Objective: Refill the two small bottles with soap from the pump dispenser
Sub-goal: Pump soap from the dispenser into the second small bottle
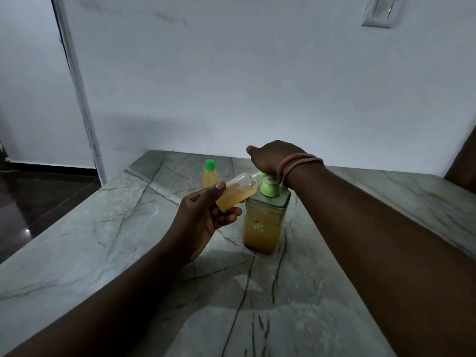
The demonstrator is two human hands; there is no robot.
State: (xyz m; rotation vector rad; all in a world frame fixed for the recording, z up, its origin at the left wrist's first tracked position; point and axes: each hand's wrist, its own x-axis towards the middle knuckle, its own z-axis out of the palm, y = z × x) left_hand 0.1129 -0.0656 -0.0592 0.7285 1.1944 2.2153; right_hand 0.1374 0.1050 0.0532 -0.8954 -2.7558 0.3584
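Just right of the frame's centre we see the pump dispenser [265, 217], a square clear bottle standing upright on the grey veined surface [128, 240]. It holds amber soap up to about its shoulder, and a green collar and pump head sit on top. Tilted against the pump's spout, at centre frame, is the open small bottle [238, 191]. It lies nearly on its side with its uncapped neck up to the right at the nozzle, and amber soap fills its lower part, with clear plastic above. Behind it, towards the upper middle of the frame, we find the capped small bottle [209, 176] standing upright on the surface, apart from the dispenser. It wears a green cap and shows amber soap up to its shoulder.

The left hand [203, 217] comes in from the lower left and grips the base end of the open small bottle, thumb on top and curled fingers below. The right hand [270, 158] reaches in from the right and rests on top of the pump head, wrist bent down over it. We cannot tell how its fingers lie, since they are hidden behind the hand. Thin bangles [296, 166] circle that wrist.
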